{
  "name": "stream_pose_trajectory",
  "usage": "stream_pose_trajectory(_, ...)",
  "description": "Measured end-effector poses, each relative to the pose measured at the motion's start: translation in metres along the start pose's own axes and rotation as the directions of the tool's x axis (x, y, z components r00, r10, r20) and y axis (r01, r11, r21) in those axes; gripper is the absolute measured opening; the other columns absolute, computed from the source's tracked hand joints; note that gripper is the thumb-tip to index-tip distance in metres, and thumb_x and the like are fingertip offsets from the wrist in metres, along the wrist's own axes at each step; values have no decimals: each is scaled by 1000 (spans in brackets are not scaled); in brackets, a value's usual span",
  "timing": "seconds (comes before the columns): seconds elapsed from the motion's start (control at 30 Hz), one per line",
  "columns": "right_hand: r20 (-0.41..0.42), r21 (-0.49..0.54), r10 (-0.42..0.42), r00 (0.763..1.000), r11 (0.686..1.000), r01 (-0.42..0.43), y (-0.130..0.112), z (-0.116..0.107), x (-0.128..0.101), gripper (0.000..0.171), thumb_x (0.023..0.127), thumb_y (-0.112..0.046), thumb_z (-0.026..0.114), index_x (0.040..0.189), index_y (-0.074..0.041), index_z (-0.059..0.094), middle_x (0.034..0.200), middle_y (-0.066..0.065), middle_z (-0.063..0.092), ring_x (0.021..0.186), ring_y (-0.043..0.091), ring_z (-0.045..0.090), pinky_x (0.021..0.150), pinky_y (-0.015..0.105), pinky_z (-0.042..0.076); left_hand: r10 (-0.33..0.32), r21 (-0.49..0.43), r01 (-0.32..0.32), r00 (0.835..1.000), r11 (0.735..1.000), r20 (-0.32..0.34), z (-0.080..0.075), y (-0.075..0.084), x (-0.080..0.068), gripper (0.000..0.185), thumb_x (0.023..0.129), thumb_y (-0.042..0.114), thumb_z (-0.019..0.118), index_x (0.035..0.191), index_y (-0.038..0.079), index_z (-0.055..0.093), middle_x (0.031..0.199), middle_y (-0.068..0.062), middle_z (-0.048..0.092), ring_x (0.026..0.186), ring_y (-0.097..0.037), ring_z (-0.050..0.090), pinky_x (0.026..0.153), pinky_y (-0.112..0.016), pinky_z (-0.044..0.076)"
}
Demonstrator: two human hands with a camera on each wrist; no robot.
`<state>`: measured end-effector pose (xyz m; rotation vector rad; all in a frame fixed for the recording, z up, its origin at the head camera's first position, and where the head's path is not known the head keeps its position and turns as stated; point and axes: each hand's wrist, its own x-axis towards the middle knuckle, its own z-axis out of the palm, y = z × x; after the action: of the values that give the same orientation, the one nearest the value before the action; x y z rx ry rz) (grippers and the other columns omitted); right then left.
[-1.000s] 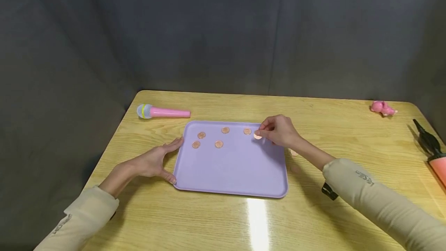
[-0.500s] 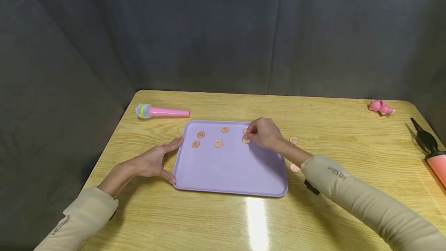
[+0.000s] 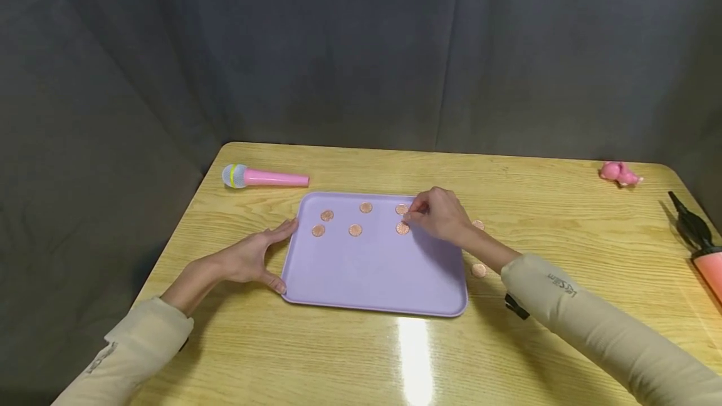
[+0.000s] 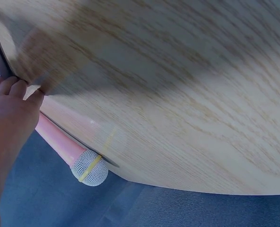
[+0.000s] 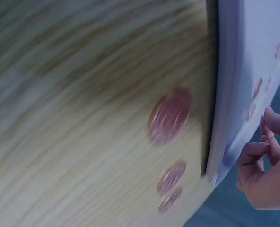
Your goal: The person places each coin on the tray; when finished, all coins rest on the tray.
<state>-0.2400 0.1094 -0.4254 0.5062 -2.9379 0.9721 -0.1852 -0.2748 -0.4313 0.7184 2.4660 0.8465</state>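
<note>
A lilac tray [image 3: 372, 281] lies on the wooden table, with two rows of copper-coloured coins towards its far side. My left hand [image 3: 245, 260] spans the tray's left edge, thumb near the front corner and fingers further back, touching the rim. My right hand [image 3: 442, 215] is over the tray's far right part, fingers loosely curled. Its fingertips [image 3: 407, 218] are right beside a coin [image 3: 402, 228] that lies flat in the nearer row. In the right wrist view, thumb and forefinger nearly meet with nothing visible between them.
Right of the tray, several coins [image 5: 170, 116] lie on the table, partly behind the right forearm in the head view. A pink toy microphone [image 3: 265, 177] lies at the back left. A small pink figure [image 3: 619, 173] and a black-and-pink hand pump [image 3: 696, 230] are at the right.
My right hand moved left with a coin, set it down in front of the far-row coin, then drew slightly back to the right. My left hand stays at the tray's edge.
</note>
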Motion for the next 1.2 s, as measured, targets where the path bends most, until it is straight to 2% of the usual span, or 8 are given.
stream_pose_trajectory(0.17,-42,14,14,999,1000,-14,19,-24,-13,12,83,-16,78,78,-7,73,74,3,67,66,16,56,57,28,43,-3,-1,3,1000,1000,3,0,-1,1,127,59,38,91,155,3,15,161,-15,10,146,-36,11,117,-53,13)
stream_pose_trajectory(0.33,-13,41,56,998,998,-56,43,-46,-35,17,88,-18,73,94,-3,70,88,12,65,60,17,57,54,29,44,-5,-7,5,1000,1000,2,1,-2,0,127,60,39,90,155,3,15,161,-13,9,147,-35,10,117,-53,13)
stream_pose_trajectory(0.4,1,32,33,999,999,-33,52,-50,-44,22,89,-18,72,103,-1,67,94,16,62,64,17,57,58,31,44,-3,-8,3,1000,1000,-1,1,-3,-1,127,60,39,90,155,2,15,161,-14,10,147,-35,10,117,-53,13)
stream_pose_trajectory(0.5,18,3,-51,999,999,51,65,-52,-55,28,89,-15,72,110,2,64,94,15,62,71,19,56,65,33,42,3,-7,-3,1000,1000,-6,1,-2,-1,127,59,38,91,154,1,16,161,-15,11,146,-35,11,117,-53,14)
stream_pose_trajectory(0.6,47,-22,-113,992,993,114,73,-49,-62,26,87,-12,73,108,1,65,88,10,61,72,19,51,64,31,41,9,-1,-9,1000,1000,-9,1,-2,0,127,59,38,91,154,0,16,161,-16,11,146,-35,12,117,-52,15)
stream_pose_trajectory(0.73,71,-33,-143,987,989,145,77,-46,-65,19,85,-9,75,101,-3,67,85,6,57,70,18,48,59,28,41,5,0,-5,1000,1000,-6,2,-2,1,127,59,39,91,154,1,16,161,-16,11,146,-36,12,117,-52,15)
stream_pose_trajectory(0.9,61,-54,-154,986,986,158,75,-46,-65,15,85,-13,76,93,-5,67,82,4,59,69,18,48,58,27,41,4,-6,-4,1000,1000,-7,4,-3,1,128,59,40,91,155,2,16,161,-15,11,146,-35,12,117,-52,15)
stream_pose_trajectory(1.2,118,-34,-165,979,985,170,84,-54,-69,21,80,-15,81,94,-7,68,82,2,59,69,17,49,60,25,43,11,-7,-11,1000,1000,-7,0,-3,0,127,59,39,91,155,2,16,160,-17,12,146,-36,13,117,-53,15)
